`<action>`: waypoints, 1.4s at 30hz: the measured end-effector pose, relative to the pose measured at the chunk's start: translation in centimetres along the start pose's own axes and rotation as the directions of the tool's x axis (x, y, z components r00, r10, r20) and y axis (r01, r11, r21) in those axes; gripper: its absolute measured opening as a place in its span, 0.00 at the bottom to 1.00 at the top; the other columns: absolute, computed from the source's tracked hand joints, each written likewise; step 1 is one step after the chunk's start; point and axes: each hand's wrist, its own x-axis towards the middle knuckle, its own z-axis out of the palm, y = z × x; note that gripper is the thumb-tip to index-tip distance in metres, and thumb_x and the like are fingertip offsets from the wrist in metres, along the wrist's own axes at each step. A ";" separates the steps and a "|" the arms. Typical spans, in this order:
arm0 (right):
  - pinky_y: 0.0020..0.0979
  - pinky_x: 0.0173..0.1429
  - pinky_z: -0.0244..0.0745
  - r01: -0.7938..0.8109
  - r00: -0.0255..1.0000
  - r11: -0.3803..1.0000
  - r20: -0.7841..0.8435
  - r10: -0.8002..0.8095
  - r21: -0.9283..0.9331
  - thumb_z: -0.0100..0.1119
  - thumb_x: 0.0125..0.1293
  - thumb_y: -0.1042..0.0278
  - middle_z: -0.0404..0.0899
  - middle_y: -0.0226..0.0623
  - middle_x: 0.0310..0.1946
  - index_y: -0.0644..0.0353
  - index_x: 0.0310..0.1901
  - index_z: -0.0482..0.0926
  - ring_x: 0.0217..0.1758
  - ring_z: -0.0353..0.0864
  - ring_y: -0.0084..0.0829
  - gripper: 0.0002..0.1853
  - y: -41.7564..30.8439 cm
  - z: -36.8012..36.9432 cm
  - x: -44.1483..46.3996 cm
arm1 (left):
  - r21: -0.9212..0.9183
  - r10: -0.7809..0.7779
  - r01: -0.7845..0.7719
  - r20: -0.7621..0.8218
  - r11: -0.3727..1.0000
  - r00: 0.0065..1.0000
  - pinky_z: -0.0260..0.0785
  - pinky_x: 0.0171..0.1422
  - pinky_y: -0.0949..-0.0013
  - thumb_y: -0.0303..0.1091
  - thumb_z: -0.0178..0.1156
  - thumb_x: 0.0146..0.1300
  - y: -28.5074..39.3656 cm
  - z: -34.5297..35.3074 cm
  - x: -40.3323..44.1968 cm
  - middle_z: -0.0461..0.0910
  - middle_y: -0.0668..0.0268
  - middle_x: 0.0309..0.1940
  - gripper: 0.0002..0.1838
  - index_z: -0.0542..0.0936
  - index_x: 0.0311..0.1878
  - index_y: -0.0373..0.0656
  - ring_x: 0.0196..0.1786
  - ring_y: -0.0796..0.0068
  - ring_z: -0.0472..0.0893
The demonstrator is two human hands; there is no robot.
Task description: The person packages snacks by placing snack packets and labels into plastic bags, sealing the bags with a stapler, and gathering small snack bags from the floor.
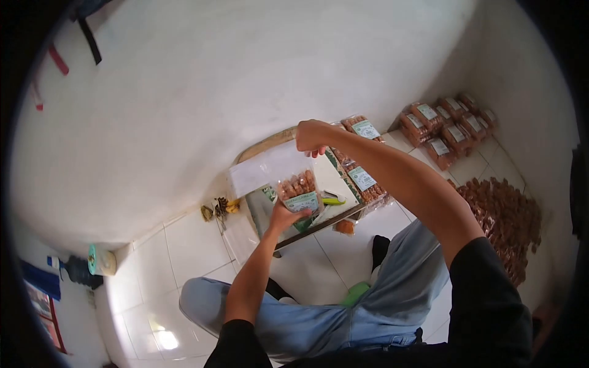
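My left hand (pixel 287 217) holds a clear bag of brown, finger-shaped snacks (pixel 298 186) by its lower end, over a low table (pixel 257 211). The bag carries a green and white label. Above and to the right of the bag, my right hand (pixel 311 137) is raised with its fingers curled in; whether they pinch anything is hidden. A green-handled tool (pixel 333 199) lies on the table just right of the bag. White sheets (pixel 261 170) lie at the table's left side. Labelled snack bags (pixel 363 179) line its right side.
Packed labelled bags (pixel 454 126) are piled on the floor at the back right, near a large heap of brown packets (pixel 503 221). Bananas (pixel 232 206) sit left of the table. A lidded container (pixel 101 260) stands by the left wall. My crossed legs are in front.
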 end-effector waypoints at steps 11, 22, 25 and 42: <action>0.42 0.76 0.53 0.375 0.902 0.528 -0.168 -0.399 0.762 0.64 0.59 0.36 0.53 0.44 0.74 0.54 0.75 0.50 0.73 0.58 0.44 0.51 11.1 6.7 0.1 | 0.277 0.054 -0.060 0.032 0.959 0.998 0.75 0.54 0.68 0.37 0.79 0.45 -0.5 0.3 -0.4 0.85 0.64 0.46 0.30 0.80 0.52 0.40 0.48 0.71 0.83; 0.42 0.65 0.67 0.572 0.820 0.663 -0.342 -0.459 0.483 0.76 0.51 0.65 0.74 0.41 0.60 0.52 0.69 0.60 0.66 0.70 0.40 0.44 10.5 16.2 0.3 | 0.117 -0.252 0.263 -0.103 0.958 0.962 0.74 0.51 0.70 0.34 0.78 0.44 3.1 0.6 -0.8 0.85 0.67 0.45 0.26 0.82 0.48 0.42 0.45 0.75 0.83; 0.41 0.62 0.70 0.585 0.810 0.652 -0.371 -0.454 0.482 0.75 0.52 0.65 0.77 0.40 0.56 0.53 0.66 0.64 0.62 0.73 0.39 0.40 11.0 16.6 0.5 | 0.071 -0.188 0.195 -0.099 0.978 0.977 0.74 0.51 0.69 0.35 0.79 0.43 2.9 0.7 -0.9 0.85 0.69 0.43 0.23 0.84 0.45 0.43 0.45 0.76 0.82; 0.30 0.55 0.76 0.621 0.783 0.521 -0.428 -0.452 0.586 0.65 0.63 0.65 0.84 0.42 0.47 0.64 0.57 0.76 0.50 0.83 0.29 0.22 9.2 8.3 -0.5 | -0.048 0.036 -0.046 -0.185 0.998 0.982 0.68 0.36 0.78 0.46 0.82 0.41 6.5 -1.2 1.3 0.76 0.74 0.29 0.31 0.75 0.43 0.41 0.32 0.84 0.72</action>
